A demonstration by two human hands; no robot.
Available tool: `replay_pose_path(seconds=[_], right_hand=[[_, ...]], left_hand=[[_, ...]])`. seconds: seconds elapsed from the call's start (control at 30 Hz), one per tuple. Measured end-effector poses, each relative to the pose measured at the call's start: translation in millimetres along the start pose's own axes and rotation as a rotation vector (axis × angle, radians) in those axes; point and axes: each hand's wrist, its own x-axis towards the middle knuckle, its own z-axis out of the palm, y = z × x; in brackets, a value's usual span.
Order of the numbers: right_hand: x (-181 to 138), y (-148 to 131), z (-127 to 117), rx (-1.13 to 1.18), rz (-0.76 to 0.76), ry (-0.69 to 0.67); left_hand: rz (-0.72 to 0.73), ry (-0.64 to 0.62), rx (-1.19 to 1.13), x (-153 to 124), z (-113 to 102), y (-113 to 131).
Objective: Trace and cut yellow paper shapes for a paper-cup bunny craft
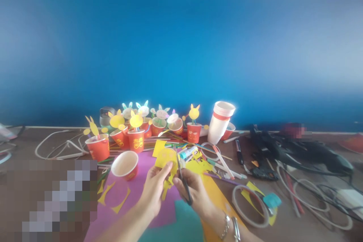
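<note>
My left hand [159, 177] pinches a piece of yellow paper [166, 155], thumb on top. Faint curved outlines show on that sheet. In my right hand [194, 185] is a pair of scissors [184, 183] with dark handles, its blades pointing away from me along the paper's right edge. Whether the blades are touching the paper I cannot tell. Below both hands lie purple paper [133, 196], teal paper [188, 219] and orange paper [218, 196]. An open red paper cup [133, 172] stands just left of my left hand. Yellow scraps [123, 200] rest on the purple sheet.
Several red cups [136, 141] with paper rabbit figures line the blue wall [181, 45]. A stack of white cups [218, 128] leans beside them. A glue stick [187, 153], a marker [239, 151], a tape ring [251, 206], cables [320, 211] and a black bag [306, 155] lie around.
</note>
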Motion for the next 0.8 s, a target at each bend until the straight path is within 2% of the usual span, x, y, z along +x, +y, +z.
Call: replay_pose_path(seconds=[0.1, 0.5, 0.8], right_hand=[[0.8, 1.7, 0.0, -0.013, -0.011, 0.003], [-1.2, -6.5, 2.4, -0.030, -0.009, 0.053], [0.2, -5.2, -0.2, -0.043, -0.015, 0.030]], left_hand=[[0.017, -0.061, 0.030, -2.4, 3.1, 3.8], [0.020, -0.031, 0.069, 1.4, -1.0, 2.6], [0.035, -0.073, 0.113, 7.3, -6.8, 1.3]])
